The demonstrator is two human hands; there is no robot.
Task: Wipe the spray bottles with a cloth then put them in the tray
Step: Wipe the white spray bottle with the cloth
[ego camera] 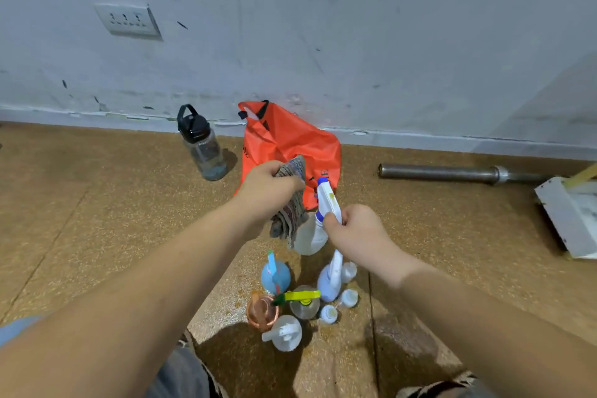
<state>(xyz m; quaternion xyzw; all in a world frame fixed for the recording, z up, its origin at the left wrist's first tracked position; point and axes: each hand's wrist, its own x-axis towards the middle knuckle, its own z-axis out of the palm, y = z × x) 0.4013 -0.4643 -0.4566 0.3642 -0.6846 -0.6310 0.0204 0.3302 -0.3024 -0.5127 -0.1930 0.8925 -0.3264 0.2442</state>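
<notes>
By the wall at the floor's (97, 220) far edge, a black-lidded water bottle (202, 145) is standing beside an orange bag (290, 142). The left hand (268, 194) is gripping a striped cloth (290, 220), fingers curled tight round it, and the cloth is hanging against a white spray bottle (326, 200). The right hand (358, 233) is pinching that bottle's neck and holding it tilted above the floor's middle. A cluster of spray bottles (303, 300) is standing beneath, 1 of them blue. A steel bar (452, 173) is lying farther right, and a white tray (568, 223) is sitting at the right edge.
</notes>
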